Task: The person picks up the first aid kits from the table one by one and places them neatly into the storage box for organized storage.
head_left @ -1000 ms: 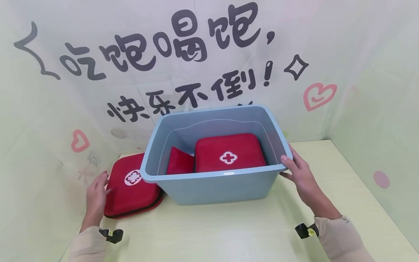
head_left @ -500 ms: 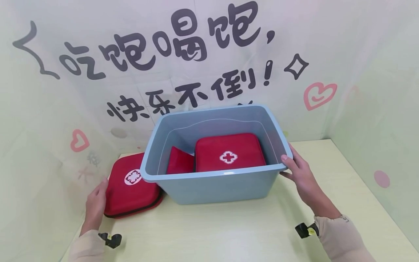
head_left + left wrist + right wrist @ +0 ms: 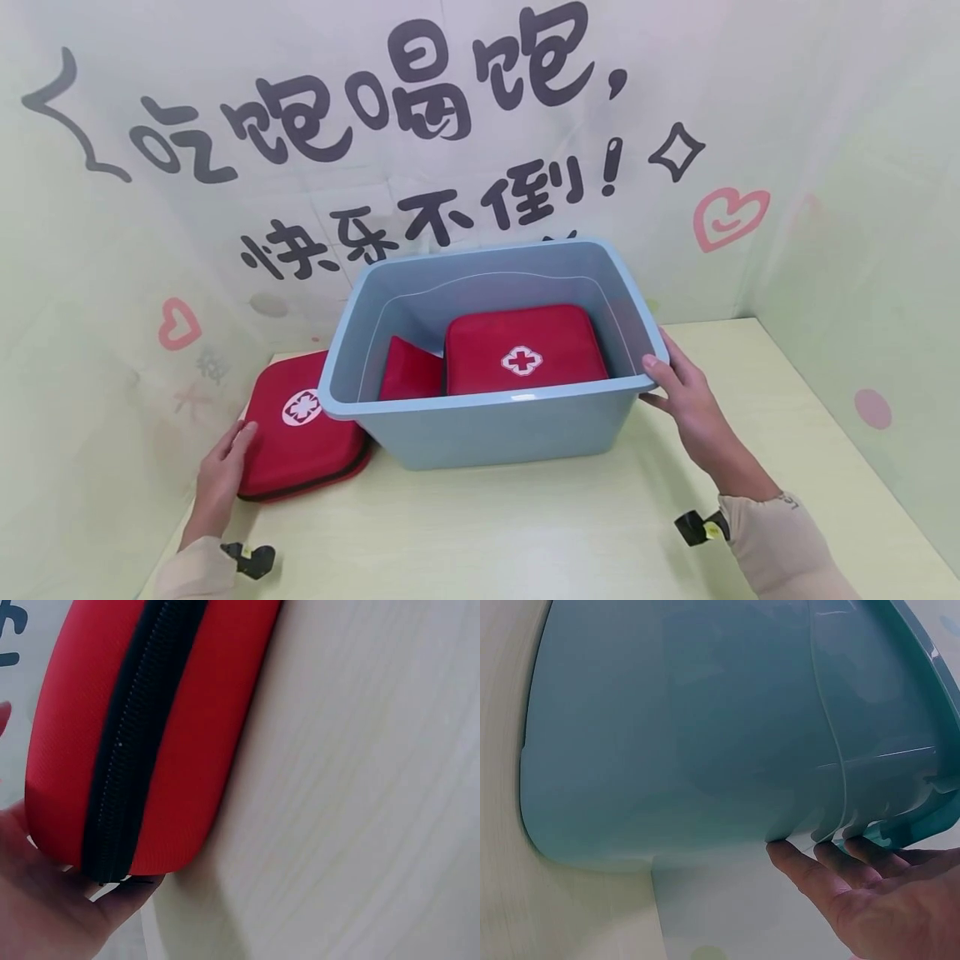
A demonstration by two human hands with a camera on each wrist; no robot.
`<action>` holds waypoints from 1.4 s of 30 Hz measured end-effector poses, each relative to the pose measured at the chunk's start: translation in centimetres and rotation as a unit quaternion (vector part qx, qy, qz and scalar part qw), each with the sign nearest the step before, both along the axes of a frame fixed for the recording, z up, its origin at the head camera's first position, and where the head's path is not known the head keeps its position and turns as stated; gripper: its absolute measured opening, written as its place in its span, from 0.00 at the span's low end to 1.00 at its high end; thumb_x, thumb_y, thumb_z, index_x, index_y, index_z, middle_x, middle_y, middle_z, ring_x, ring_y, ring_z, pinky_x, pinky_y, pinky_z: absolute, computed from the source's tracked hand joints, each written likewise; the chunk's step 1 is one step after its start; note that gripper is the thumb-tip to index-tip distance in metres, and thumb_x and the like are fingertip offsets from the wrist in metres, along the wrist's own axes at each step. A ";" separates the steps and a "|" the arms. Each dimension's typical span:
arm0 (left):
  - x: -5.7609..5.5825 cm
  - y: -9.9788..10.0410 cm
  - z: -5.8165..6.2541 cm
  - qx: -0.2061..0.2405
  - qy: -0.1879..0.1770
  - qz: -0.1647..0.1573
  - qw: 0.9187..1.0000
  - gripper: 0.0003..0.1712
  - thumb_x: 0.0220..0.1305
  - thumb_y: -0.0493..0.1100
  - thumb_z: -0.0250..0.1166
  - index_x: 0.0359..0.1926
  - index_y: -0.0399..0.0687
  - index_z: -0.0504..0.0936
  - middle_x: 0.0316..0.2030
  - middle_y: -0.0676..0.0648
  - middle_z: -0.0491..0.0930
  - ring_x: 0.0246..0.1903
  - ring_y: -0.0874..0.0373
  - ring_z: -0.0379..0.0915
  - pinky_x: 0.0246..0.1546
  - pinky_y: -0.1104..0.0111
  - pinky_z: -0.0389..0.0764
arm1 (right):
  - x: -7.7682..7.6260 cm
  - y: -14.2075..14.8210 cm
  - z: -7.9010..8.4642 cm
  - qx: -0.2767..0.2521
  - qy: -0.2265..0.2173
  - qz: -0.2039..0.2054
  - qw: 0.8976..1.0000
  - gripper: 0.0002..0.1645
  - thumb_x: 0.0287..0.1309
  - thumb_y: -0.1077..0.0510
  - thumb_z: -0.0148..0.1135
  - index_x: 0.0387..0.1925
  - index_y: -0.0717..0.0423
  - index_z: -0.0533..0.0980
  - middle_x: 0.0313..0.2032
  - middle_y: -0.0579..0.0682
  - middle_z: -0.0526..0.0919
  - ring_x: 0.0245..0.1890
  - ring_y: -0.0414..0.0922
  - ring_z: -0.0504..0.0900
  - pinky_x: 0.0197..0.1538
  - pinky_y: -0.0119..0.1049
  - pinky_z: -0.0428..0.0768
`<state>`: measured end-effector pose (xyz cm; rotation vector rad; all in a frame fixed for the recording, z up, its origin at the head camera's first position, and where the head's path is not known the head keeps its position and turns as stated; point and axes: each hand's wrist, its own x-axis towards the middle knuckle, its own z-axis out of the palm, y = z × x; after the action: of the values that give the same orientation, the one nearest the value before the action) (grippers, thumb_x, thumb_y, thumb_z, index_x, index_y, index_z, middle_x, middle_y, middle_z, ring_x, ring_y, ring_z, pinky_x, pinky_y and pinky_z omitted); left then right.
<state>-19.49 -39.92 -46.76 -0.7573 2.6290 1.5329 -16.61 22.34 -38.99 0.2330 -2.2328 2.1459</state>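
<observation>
Red case [image 3: 303, 446] | left hand [image 3: 222, 471] holds edge | right hand [image 3: 693, 412] grips tub [image 3: 506, 435]

The loose right sleeve [image 3: 783, 550] is pale beige, with a small dark marking [image 3: 790, 502] at its cuff [image 3: 750, 511]; just beside that sleeve sits a black device [image 3: 690, 528], yellow-labelled; the left sleeve [image 3: 197, 570] is beige too

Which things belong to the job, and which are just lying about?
Job, apparently:
rounded red zippered case, left hand holding
rectangular light blue plastic bin, right hand gripping
rectangular red case inside the bin

Just around:
pale wood-grain table
whitish wall with black writing
</observation>
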 end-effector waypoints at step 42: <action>0.3 0.4 0.8 -0.035 -0.011 0.025 0.999 0.59 0.60 0.67 0.66 0.78 0.45 0.47 0.67 0.27 0.58 0.55 0.40 0.64 0.26 0.82 0.72 | 0.2 -0.2 0.0 -0.006 -0.016 -0.010 1.000 0.37 0.77 0.50 0.43 0.80 0.43 0.44 0.75 0.59 0.50 0.68 0.60 0.58 0.64 0.55 0.68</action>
<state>-19.16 -39.57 -45.92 -0.8463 2.6802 1.4422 -16.39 22.16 -38.94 0.1781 -2.2282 2.1679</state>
